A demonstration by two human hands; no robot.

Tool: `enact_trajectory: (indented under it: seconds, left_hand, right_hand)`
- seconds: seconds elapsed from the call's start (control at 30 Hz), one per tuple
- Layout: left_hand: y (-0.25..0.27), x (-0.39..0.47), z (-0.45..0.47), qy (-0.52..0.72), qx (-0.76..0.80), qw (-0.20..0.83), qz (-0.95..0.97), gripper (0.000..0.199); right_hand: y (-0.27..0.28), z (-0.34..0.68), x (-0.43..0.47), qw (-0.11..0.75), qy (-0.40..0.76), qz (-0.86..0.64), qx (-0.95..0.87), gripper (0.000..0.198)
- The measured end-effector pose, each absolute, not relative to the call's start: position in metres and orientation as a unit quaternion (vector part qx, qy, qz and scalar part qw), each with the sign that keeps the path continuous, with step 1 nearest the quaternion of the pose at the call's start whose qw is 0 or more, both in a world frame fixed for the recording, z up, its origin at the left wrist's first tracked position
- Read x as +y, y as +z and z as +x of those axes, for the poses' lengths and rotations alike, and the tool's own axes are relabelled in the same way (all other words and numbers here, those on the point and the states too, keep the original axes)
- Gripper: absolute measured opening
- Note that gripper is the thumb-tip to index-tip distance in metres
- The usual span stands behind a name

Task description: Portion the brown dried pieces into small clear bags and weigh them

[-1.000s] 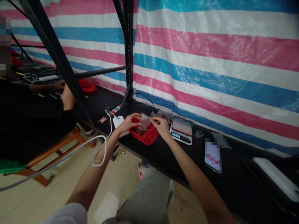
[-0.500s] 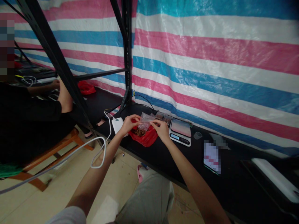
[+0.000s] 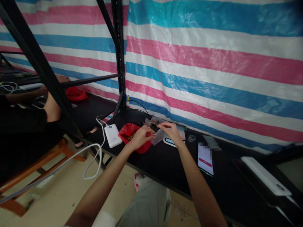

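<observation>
A small clear plastic bag (image 3: pixel 158 137) hangs between my two hands above the black table. My left hand (image 3: pixel 142 137) pinches one side of it, over a red plastic bag (image 3: pixel 145 148) that lies open with small brown pieces inside. On the bag's other upper edge, my right hand (image 3: pixel 170 131) has thumb and fingers closed. Partly hidden behind my right hand is a white kitchen scale (image 3: pixel 169 142) with a lit display. Filled clear bags (image 3: pixel 154 121) of brown pieces lie behind my hands, near the striped sheet.
Left of the red bag lies a white power bank (image 3: pixel 113 135) with a white cable (image 3: pixel 100 157) looping off the table. A small clear cup (image 3: pixel 192 138), a phone (image 3: pixel 204 159) and a white device (image 3: pixel 265 176) lie rightward. A black metal post (image 3: pixel 120 56) rises behind; a co-worker's arm (image 3: pixel 52 107) is left.
My hands have shifted right relative to the red bag, carrying the clear bag to its right side, towards the scale. The view has turned a little.
</observation>
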State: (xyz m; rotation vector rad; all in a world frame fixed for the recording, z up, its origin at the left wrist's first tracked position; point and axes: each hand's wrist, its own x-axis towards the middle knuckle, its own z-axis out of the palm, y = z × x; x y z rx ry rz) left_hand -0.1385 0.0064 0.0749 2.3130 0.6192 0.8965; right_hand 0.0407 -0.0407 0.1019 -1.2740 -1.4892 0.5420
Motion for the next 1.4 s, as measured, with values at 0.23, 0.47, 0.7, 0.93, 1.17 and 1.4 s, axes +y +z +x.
enact_trajectory:
  seconds: [0.23,0.47,0.7,0.93,1.17,1.4]
  left_hand:
    - [0.051,-0.011,-0.094,0.343,0.253,0.368,0.827,0.020]
    - [0.037,-0.008,-0.061,0.299,0.231,0.412,0.829,0.022]
    - [0.020,0.000,-0.034,0.271,0.214,0.410,0.844,0.015]
    - [0.006,0.005,-0.011,0.265,0.213,0.419,0.842,0.018]
    - [0.009,0.017,0.002,0.321,0.230,0.447,0.803,0.023]
    - [0.009,0.019,0.026,0.335,0.227,0.453,0.795,0.025]
  right_hand:
    - [0.098,0.088,-0.071,0.512,0.224,-0.584,-0.589,0.033]
    - [0.067,0.123,-0.081,0.508,0.182,-0.647,-0.539,0.027]
    - [0.040,0.133,-0.078,0.521,0.155,-0.654,-0.527,0.030]
    - [0.026,0.148,-0.082,0.548,0.108,-0.690,-0.460,0.023]
    - [0.031,0.159,-0.093,0.627,0.191,-0.612,-0.441,0.035]
    - [0.029,0.178,-0.102,0.661,0.126,-0.646,-0.361,0.029]
